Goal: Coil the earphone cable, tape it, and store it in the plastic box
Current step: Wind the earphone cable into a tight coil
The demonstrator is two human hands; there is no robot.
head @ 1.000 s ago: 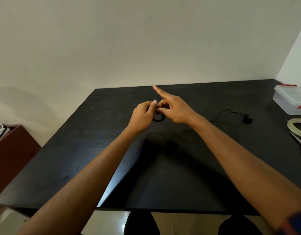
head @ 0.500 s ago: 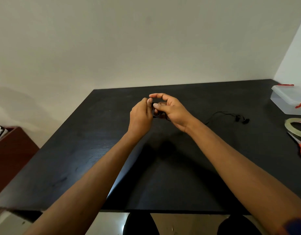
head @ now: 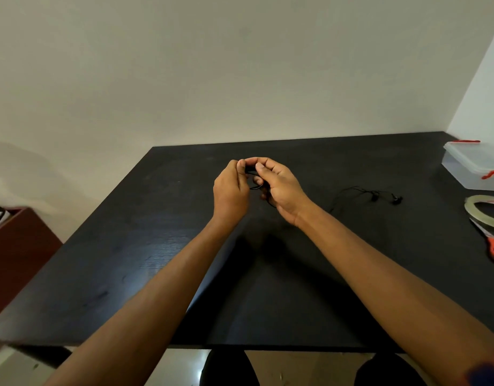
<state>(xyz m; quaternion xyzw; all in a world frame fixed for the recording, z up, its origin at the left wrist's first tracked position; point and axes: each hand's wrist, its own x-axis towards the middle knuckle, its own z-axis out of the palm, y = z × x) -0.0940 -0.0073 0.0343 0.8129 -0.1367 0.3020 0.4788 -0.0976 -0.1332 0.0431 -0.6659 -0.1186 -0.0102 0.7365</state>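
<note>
Plain pale wall (head: 240,65) behind, black tabletop (head: 156,246) in front of you, and your two hands meet above its middle. Your left hand (head: 230,188) pinches the small coil of the earphone cable (head: 255,187) between thumb and fingertips. Your right hand (head: 282,188) has its fingers curled round the same loops, its fingertips touching those of the left.

A second ago your right forefinger stuck straight out with the coil hanging below it. Now that finger is folded in, and another turn looks to be laid on. The loose tail runs out from under your right wrist to the right. The earbuds (head: 394,200) at its end lie a little nearer your hands than before, so slack is being taken up. Judging by that tail, the coiling is well on but not finished, and taping is not yet due.

Counting outward, you have two hands, one cable, and two earbuds lying close together on the tabletop. Well apart at the right edge sits one clear plastic box (head: 474,165) with red clips, its lid seemingly on. Nearer you lies one roll of tape (head: 488,222), flat, with one pair of orange-handled scissors (head: 493,246) just beside it. None of the three is touched yet. Off the left side stands one brown cabinet (head: 17,246).
</note>
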